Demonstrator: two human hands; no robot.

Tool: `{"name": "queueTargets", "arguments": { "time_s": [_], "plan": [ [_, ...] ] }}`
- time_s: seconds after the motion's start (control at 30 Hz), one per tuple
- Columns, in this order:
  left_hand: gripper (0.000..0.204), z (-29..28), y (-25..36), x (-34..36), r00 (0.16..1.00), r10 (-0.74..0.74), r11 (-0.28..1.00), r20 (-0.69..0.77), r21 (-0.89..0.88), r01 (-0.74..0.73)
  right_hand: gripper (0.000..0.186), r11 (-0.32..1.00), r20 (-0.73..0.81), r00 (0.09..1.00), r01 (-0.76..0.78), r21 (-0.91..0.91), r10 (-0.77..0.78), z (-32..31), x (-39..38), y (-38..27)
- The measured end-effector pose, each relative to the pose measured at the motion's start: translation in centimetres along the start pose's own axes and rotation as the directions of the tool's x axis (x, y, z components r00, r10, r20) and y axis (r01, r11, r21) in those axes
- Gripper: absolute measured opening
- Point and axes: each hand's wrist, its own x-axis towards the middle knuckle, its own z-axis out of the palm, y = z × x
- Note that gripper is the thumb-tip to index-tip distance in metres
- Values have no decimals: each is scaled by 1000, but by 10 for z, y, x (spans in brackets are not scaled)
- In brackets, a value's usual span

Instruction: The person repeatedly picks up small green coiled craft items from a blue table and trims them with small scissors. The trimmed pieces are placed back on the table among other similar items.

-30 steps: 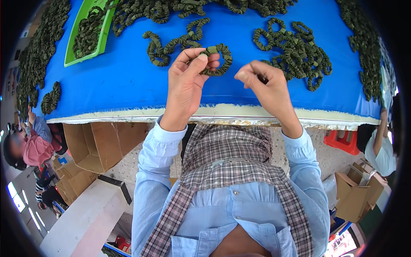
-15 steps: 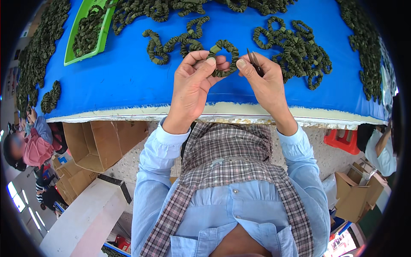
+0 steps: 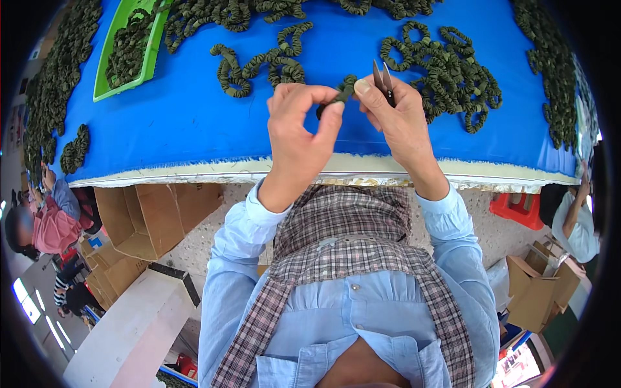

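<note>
A dark green scrunchie [image 3: 348,84] is stretched between my two hands above the blue cloth, seen nearly edge-on. My left hand [image 3: 299,129] pinches its left end between thumb and fingers, which cover part of it. At the other end, the thumb and fingertips of my right hand [image 3: 402,119] grip the scrunchie. That same hand also keeps a pair of small dark thread snips [image 3: 384,81] in its palm, blades pointing away and apart. Just beyond my left hand lie a few loose scrunchies [image 3: 233,71]. Beside my right hand is a heap of scrunchies [image 3: 453,77].
A green tray [image 3: 123,89] of scrunchies stands at the far left on the blue-covered table [image 3: 174,129]. More heaps line the far edge and both sides. Cardboard boxes [image 3: 152,216] and a red stool [image 3: 517,210] are below the table edge. Other people sit at both sides.
The scrunchie has turned from an open ring facing me to nearly edge-on. My left hand has rolled over and shifted slightly right; the snips now point more straight away.
</note>
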Motion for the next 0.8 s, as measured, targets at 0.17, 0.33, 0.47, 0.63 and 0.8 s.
{"name": "queueTargets", "arguments": {
  "time_s": [0.17,0.33,0.47,0.63,0.8],
  "plan": [
    [18,-9,0,7,839,-376,506,393,-671,542,21,951,-28,953,299,-83,-302,2,5,6],
    [21,-8,-1,7,820,-330,366,467,-738,567,21,954,33,958,287,-88,-285,-2,7,15],
    [21,-5,-2,5,797,-336,290,502,-750,594,19,962,42,973,232,-145,-228,-6,4,5],
    [19,-4,-5,3,795,-338,339,503,-723,601,15,929,36,966,257,-265,-257,-8,4,4],
    [18,-2,-4,-1,945,-284,793,163,-514,327,13,807,71,926,358,-469,-370,-30,11,1]
  ]
}}
